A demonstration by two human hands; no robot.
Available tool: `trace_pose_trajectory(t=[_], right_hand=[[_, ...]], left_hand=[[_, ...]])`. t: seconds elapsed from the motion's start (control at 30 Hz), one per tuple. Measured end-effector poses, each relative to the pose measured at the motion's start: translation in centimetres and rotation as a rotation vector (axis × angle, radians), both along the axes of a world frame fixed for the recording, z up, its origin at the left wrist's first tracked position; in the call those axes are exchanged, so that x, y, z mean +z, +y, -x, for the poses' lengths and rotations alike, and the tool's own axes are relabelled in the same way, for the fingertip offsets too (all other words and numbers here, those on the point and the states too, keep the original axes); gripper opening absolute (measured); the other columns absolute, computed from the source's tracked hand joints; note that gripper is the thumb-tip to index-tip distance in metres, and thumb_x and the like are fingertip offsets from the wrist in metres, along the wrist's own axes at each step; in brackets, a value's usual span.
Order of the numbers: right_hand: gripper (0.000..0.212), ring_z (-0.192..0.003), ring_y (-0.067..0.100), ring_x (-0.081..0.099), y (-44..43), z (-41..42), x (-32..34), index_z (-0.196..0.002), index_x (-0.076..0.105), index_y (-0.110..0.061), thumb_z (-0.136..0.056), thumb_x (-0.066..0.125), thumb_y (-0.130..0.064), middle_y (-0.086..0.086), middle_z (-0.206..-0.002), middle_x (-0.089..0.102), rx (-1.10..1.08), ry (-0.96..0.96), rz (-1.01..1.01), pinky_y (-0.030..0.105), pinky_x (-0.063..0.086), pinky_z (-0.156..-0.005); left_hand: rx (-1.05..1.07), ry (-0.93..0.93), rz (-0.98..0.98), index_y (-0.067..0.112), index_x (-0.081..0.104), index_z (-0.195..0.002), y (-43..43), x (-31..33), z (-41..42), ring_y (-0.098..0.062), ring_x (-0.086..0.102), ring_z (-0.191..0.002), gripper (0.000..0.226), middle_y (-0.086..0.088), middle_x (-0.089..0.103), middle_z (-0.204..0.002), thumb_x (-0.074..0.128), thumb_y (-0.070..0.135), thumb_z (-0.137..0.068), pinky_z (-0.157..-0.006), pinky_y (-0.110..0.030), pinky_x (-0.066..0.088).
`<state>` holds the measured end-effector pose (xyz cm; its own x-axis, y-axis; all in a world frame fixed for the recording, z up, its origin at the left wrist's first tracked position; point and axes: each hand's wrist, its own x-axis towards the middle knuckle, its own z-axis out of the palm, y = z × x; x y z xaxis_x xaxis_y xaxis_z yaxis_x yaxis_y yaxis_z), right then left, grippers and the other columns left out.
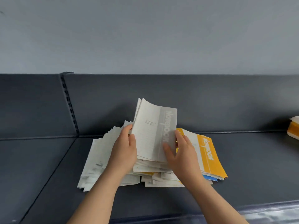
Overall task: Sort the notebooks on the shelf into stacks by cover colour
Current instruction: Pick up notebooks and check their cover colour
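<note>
Grip: left hand [124, 148] and right hand [183, 153] hold grey notebook [152, 126] | cover reads "Notebook" | yellow notebook [208, 153] likewise

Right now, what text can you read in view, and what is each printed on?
"Notebook": white, along the grey band of the grey notebook, gripped by the left hand and right hand.
"Notebook": white, on the yellow band of the yellow notebook, lying to its right.
Small print on the grey notebook's cover: too small to read.

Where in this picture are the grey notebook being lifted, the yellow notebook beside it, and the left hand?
grey notebook [150, 135], head view, pale front cover.
yellow notebook [208, 152], head view, yellow title band.
left hand [124, 149], head view, back of hand.
</note>
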<state>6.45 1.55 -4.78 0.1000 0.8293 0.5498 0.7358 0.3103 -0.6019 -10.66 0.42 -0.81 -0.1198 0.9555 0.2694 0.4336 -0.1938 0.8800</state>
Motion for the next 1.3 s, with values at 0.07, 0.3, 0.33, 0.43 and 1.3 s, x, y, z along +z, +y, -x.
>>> trace_pose_trajectory(t=[0.07, 0.3, 0.33, 0.43, 1.3], right_hand=[[0.036, -0.086, 0.012, 0.051, 0.0, 2.6, 0.4, -0.122, 0.047, -0.024, -0.091, 0.053, -0.041, -0.011, -0.098, 0.050, 0.047, -0.002, -0.007, 0.025, 0.044, -0.070], [0.037, -0.083, 0.011, 0.053, -0.5, 12.9, 1.7, -0.123, 0.046, -0.025, -0.089, 0.055, -0.037, -0.013, -0.093, 0.049, 0.157, -0.029, -0.030, 0.022, 0.039, -0.069], [0.036, -0.083, 0.010, 0.053, -0.7, 14.6, 1.8, -0.122, 0.046, -0.025, -0.089, 0.055, -0.037, -0.013, -0.094, 0.050, 0.178, -0.030, -0.026, 0.021, 0.040, -0.068], [0.037, -0.081, 0.010, 0.052, -1.3, 19.9, 1.9, -0.123, 0.047, -0.023, -0.089, 0.055, -0.035, -0.009, -0.094, 0.052, 0.234, -0.028, -0.009, 0.024, 0.045, -0.069], [0.023, -0.086, 0.021, 0.053, -3.9, 45.5, -2.9, -0.105, 0.049, -0.022, -0.087, 0.055, -0.036, -0.006, -0.089, 0.049, 0.304, -0.078, 0.352, 0.029, 0.046, -0.069]], left_hand=[[0.051, -0.003, 0.001, 0.030, 0.042, -0.134, -0.6, 0.2, 2.6, -0.001, 0.057, -0.086, 0.037, 0.016, 0.060, -0.111, 0.029, 0.018, -0.101, -0.064, -0.013, 0.044], [0.181, -0.032, 0.033, 0.032, 0.039, -0.137, -3.1, -0.1, 12.9, -0.003, 0.056, -0.105, 0.042, 0.015, 0.057, -0.125, 0.034, 0.014, -0.099, -0.071, -0.012, 0.041], [0.196, -0.034, 0.038, 0.031, 0.039, -0.137, -3.5, 0.0, 14.6, -0.004, 0.056, -0.105, 0.042, 0.015, 0.058, -0.123, 0.034, 0.014, -0.099, -0.069, -0.010, 0.040], [0.232, -0.032, 0.044, 0.031, 0.040, -0.136, -4.9, 0.1, 19.7, -0.004, 0.056, -0.102, 0.042, 0.015, 0.059, -0.118, 0.035, 0.011, -0.099, -0.067, -0.010, 0.039], [0.375, 0.350, 0.333, 0.019, 0.041, -0.141, -6.7, -5.9, 45.7, -0.021, 0.047, -0.127, 0.043, -0.001, 0.047, -0.140, 0.046, 0.023, -0.099, -0.099, -0.035, 0.047]])
